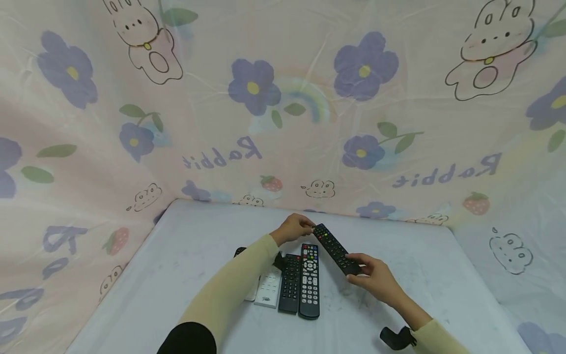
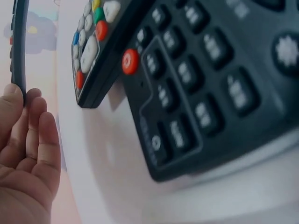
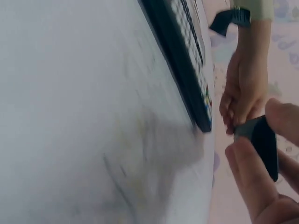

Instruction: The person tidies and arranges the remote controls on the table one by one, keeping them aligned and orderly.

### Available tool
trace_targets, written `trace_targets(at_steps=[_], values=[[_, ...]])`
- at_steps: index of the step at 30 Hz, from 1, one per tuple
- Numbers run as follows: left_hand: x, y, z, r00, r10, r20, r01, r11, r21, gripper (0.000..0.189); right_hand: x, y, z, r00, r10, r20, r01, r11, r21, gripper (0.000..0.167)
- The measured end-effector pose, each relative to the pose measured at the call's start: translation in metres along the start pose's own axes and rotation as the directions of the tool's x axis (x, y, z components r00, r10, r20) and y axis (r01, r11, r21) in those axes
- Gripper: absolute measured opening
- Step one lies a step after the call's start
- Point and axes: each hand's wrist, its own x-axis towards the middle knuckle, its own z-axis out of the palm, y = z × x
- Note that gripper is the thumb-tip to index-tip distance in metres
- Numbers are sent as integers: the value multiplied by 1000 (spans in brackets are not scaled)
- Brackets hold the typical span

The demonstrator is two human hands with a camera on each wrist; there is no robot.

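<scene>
A black remote control (image 1: 335,247) is held up off the white table, tilted, between both hands. My left hand (image 1: 293,229) pinches its far upper end between thumb and fingers; the left wrist view shows that grip on the remote's edge (image 2: 18,51). Lower down, my right hand (image 1: 375,276) grips the near end, thumb on one side and fingers on the other, as the right wrist view shows at the remote's end (image 3: 262,144). Just left of it on the table lie a black remote with white buttons (image 1: 309,282) and a plainer black remote (image 1: 289,285), side by side.
Left of these, a white remote (image 1: 268,290) lies in the same row, with another device (image 1: 252,293) partly hidden under the left sleeve (image 1: 234,280). The white table (image 1: 380,236) meets a printed curtain (image 1: 305,147) at the back. Black wrist cameras (image 1: 395,338) ride on the arms.
</scene>
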Motion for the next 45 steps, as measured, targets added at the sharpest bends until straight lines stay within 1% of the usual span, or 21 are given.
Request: trace_targets(at_steps=[4,7,10,13,15,17,21,23,26,29,33,38,45], values=[[0,0,3,1000,17,13,-17,1000,-5,19,-8,-3,11,1000,-5,29,4,1000,20,57],[0,0,7,999,25,27,-25,1000,18,19,-13,-4,16,1000,-2,13,2,1000,0,56],[-1,1,10,998,40,46,-42,998,48,19,-17,-4,22,999,14,-47,-17,997,-76,53],[-2,1,14,995,62,72,-68,994,83,20,-21,-4,28,995,17,-96,-33,986,-166,52],[-3,2,16,993,70,92,-80,991,108,21,-23,-2,32,994,11,-107,-32,979,-203,51],[-3,1,19,992,73,105,-85,989,123,22,-25,-2,36,994,3,-111,-28,975,-220,52],[-3,0,23,991,54,120,-72,986,150,22,-28,-1,44,995,9,-98,-29,978,-209,51],[-4,-2,24,991,51,127,-72,984,161,22,-29,-1,47,996,15,-84,-30,982,-185,51],[-5,-2,25,988,65,143,-89,982,166,21,-31,-1,51,997,23,-68,-34,985,-168,51],[-6,-1,25,985,72,156,-98,981,167,21,-33,0,54,997,34,-67,-44,987,-155,51],[-8,0,26,984,58,168,-89,980,179,21,-34,3,58,997,40,-71,-51,986,-158,51],[-6,-1,28,983,51,179,-86,977,196,21,-33,9,62,997,6,-78,-20,985,-170,50],[-4,-5,31,981,65,185,-102,975,197,22,-32,17,64,997,-30,-69,16,981,-193,50]])
